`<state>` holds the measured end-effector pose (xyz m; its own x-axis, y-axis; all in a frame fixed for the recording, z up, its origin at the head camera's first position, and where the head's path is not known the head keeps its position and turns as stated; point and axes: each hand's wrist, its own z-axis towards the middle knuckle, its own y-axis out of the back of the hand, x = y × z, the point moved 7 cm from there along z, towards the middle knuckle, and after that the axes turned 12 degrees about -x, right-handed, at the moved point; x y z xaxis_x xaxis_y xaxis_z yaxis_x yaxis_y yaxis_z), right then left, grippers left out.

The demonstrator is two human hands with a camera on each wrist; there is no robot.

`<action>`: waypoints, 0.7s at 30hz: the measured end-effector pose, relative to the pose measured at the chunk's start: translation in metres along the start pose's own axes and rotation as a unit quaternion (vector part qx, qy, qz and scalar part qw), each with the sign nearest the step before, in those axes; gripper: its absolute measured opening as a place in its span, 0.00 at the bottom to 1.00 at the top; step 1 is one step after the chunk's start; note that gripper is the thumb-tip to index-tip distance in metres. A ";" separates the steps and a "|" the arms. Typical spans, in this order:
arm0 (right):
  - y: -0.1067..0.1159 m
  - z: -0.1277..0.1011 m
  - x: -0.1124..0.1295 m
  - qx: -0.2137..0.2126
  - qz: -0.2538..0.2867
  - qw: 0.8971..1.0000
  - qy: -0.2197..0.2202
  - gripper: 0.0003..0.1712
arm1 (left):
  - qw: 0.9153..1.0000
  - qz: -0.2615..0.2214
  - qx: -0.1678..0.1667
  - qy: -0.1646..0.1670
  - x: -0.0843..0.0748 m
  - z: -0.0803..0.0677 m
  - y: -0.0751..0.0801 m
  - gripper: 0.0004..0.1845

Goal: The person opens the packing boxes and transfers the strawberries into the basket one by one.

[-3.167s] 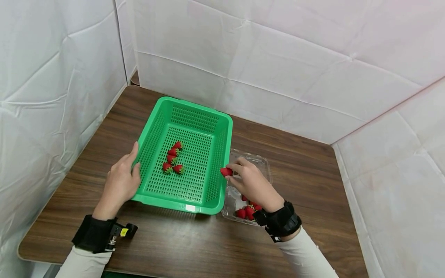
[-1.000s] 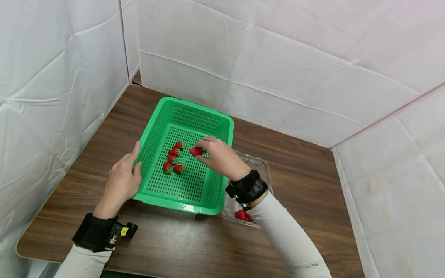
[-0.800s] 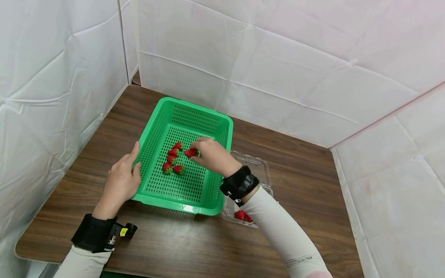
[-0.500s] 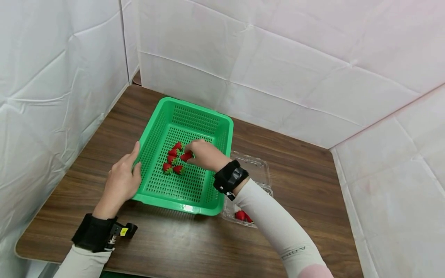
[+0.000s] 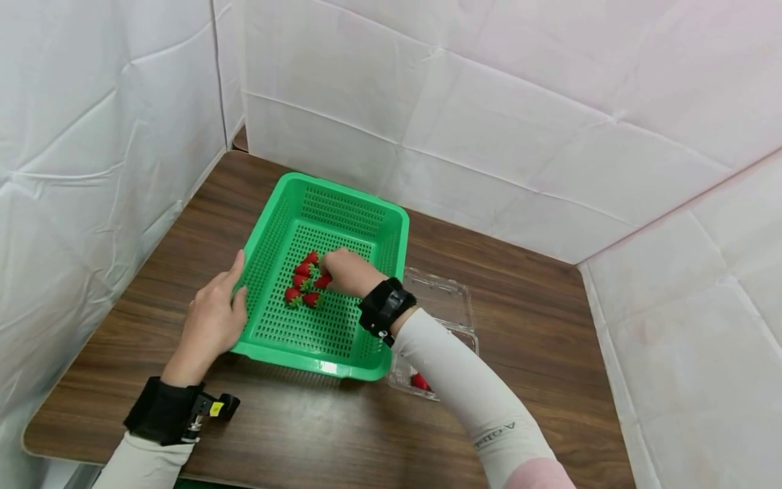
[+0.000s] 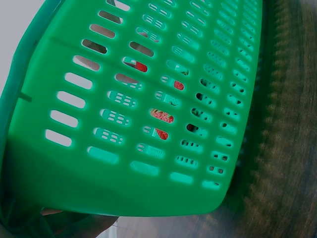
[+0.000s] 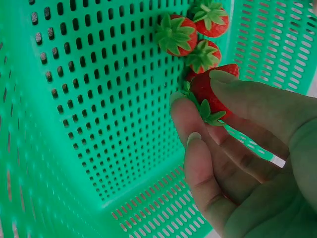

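My left hand (image 5: 214, 312) grips the left rim of a green slotted basket (image 5: 263, 345); in the left wrist view the basket's side wall (image 6: 99, 188) hides most of that hand. My right hand (image 5: 353, 273) is down inside the basket and pinches a red strawberry (image 7: 215, 94) between thumb and fingers, its green leaves facing the fingertips. Several other strawberries (image 5: 293, 297) lie clustered on the basket floor, left of the held one. In the right wrist view the held fruit overlaps one strawberry (image 7: 205, 55) of this cluster.
A clear plastic clamshell box (image 5: 440, 299) lies open just right of the basket, its near part holding strawberries (image 5: 419, 382), partly hidden under my right sleeve (image 5: 470, 387). The brown wooden table (image 5: 293, 435) is bounded by white sheeted walls (image 5: 489, 122) behind and at both sides.
My right hand has carried the strawberry from over the clear box leftward into the basket, then lower, up to the other strawberries. My left hand has stayed at the rim.
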<state>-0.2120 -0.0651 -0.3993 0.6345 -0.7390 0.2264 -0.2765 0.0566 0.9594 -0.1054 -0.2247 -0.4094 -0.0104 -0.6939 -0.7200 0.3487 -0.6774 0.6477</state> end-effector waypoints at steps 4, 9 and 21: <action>-0.004 0.003 0.002 -0.001 0.007 1.000 -0.002 0.26 | 1.000 -0.002 0.000 -0.002 -0.001 0.000 0.000 0.33; -0.009 0.008 0.003 -0.005 0.003 1.000 -0.002 0.29 | 1.000 -0.002 -0.008 -0.005 -0.001 0.000 0.001 0.33; -0.021 0.015 0.002 0.015 -0.017 1.000 -0.012 0.28 | 1.000 -0.002 -0.008 -0.009 0.000 0.000 0.001 0.33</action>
<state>-0.2156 -0.0783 -0.4217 0.6266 -0.7562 0.1884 -0.2759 0.0109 0.9611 -0.1046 -0.2253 -0.4085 -0.0278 -0.6959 -0.7176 0.3634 -0.6758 0.6413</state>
